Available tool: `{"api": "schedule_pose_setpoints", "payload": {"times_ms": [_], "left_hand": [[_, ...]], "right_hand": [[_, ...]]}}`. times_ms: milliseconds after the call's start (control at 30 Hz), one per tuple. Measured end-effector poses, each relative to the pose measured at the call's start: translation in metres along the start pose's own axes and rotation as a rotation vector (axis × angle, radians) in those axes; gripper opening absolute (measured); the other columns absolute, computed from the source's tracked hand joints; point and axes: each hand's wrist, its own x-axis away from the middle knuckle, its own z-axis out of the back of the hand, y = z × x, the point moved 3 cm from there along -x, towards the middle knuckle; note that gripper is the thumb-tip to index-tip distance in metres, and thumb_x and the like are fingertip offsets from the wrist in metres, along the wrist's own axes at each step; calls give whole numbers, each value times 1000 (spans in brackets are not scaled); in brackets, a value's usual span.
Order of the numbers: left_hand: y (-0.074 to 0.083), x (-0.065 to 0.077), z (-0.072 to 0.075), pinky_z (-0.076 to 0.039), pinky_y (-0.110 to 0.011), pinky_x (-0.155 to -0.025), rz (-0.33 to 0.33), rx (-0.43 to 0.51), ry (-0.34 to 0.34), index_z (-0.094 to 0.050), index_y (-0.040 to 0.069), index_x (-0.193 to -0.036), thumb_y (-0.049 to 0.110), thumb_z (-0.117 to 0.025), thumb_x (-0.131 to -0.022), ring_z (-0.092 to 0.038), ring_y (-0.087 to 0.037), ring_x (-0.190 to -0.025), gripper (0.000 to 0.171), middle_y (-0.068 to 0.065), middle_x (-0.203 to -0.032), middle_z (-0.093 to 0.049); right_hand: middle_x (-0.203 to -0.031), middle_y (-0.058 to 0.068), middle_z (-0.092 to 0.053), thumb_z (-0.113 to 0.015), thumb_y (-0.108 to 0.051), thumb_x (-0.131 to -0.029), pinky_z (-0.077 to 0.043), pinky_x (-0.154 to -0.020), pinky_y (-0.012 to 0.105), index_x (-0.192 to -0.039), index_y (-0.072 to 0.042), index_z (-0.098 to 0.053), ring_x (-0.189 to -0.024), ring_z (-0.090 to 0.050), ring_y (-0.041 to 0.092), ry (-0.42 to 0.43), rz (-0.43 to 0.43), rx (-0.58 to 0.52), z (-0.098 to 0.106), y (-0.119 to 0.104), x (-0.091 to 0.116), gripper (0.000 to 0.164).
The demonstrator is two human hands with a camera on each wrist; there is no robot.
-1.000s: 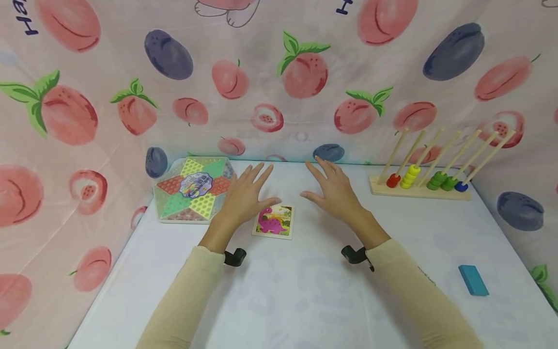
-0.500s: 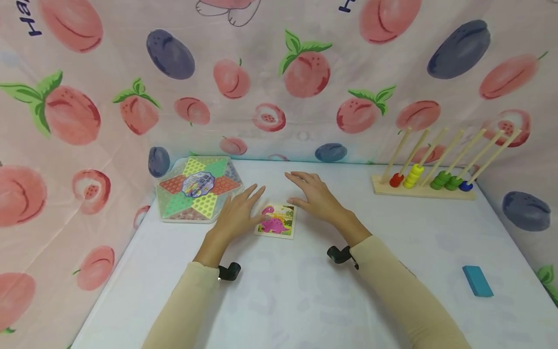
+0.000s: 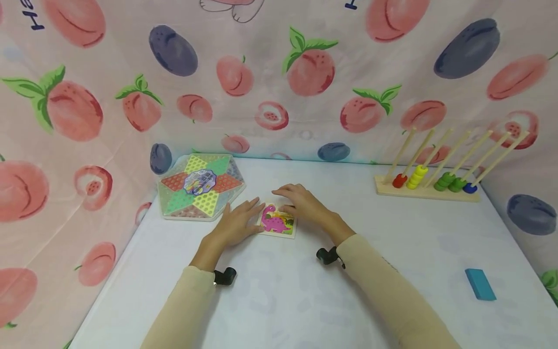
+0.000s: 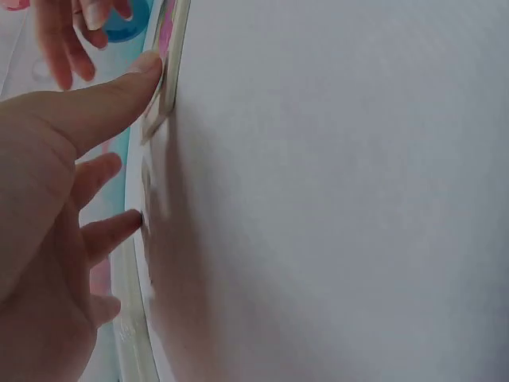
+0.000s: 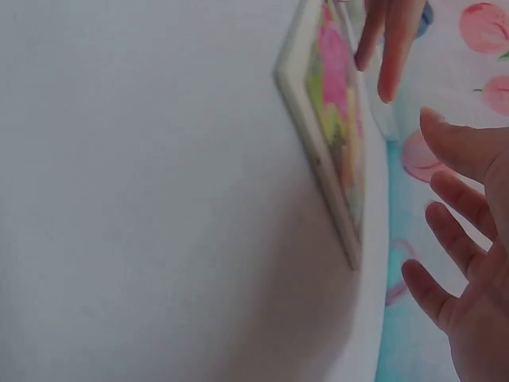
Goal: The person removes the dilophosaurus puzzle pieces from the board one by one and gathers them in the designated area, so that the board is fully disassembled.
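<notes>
A small square wooden jigsaw puzzle (image 3: 274, 224) with a pink dinosaur picture lies flat on the white table between both hands. My left hand (image 3: 233, 225) is at its left side, fingers spread and fairly straight. In the left wrist view the left thumb (image 4: 127, 95) reaches the puzzle's edge (image 4: 172, 87) near a corner. My right hand (image 3: 307, 206) hovers over the upper right part of the puzzle and hides that corner in the head view. Its fingers are loosely bent and apart from the puzzle (image 5: 338, 103) in the right wrist view, with nothing between them.
At the back left lies a hexagonal Chinese checkers box (image 3: 205, 199), just beyond the left hand. A wooden bead rack (image 3: 429, 194) with upright pegs and coloured beads stands at the back right. One blue block (image 3: 480, 284) lies near the right edge. Fruit-patterned cloth (image 3: 270, 58) encloses the table.
Both hands have come down and inward, from being held above and apart to beside the puzzle. The left thumb now reaches its edge. The puzzle stays in place on the table.
</notes>
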Motion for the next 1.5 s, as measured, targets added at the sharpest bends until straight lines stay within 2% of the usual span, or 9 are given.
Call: {"api": "schedule_pose_setpoints", "payload": {"times_ms": [233,333,467,700,833,1167,1500], "left_hand": [[-1,8,-1,-8,-72,-125,-49,71,-73,-44,26,-155,40,-62,-100,-18,-37,-160,60,-2,-171,-28],[0,9,-1,-9,-70,-126,-56,82,-89,-47,26,-154,39,-61,-101,-15,-37,-161,56,-2,-170,-30],[-1,10,-1,-11,-72,-125,-62,76,-81,-50,27,-152,39,-62,-100,-16,-38,-160,54,-1,-168,-33],[-2,10,-2,-13,-73,-123,-74,72,-60,-58,28,-145,43,-67,-96,-20,-37,-160,52,0,-166,-38],[-1,11,-1,-15,-74,-122,-86,80,-51,-62,28,-141,42,-69,-95,-22,-38,-159,49,-1,-164,-41],[-1,12,-1,-13,-75,-122,-100,95,-52,-64,27,-139,41,-71,-94,-22,-37,-159,48,0,-165,-41],[-5,10,-3,-12,-74,-123,-110,98,-62,-63,30,-139,43,-72,-93,-22,-34,-160,49,2,-165,-41]], "right_hand": [[-146,9,-57,-63,-28,-102,-43,-119,48,-148,-20,-54,-136,-50,30,-78,-3,-7,-16,1,-7,48],[-145,9,-58,-61,-26,-103,-45,-117,48,-147,-20,-56,-134,-53,30,-83,11,38,-21,0,-11,45],[-142,7,-60,-60,-25,-103,-48,-112,48,-144,-22,-59,-129,-55,28,-64,16,107,-25,-1,-17,41],[-137,5,-61,-61,-27,-103,-51,-104,47,-140,-26,-63,-123,-56,27,-63,0,141,-27,-3,-20,37],[-134,6,-61,-61,-27,-103,-52,-103,45,-139,-26,-64,-119,-57,26,-77,-8,125,-29,-2,-20,37],[-135,8,-60,-67,-27,-99,-50,-110,44,-137,-24,-65,-124,-56,27,-124,-9,35,-29,0,-19,38],[-137,12,-57,-65,-24,-100,-45,-114,47,-137,-21,-63,-127,-51,29,-191,-45,-92,-25,1,-23,37]]}}
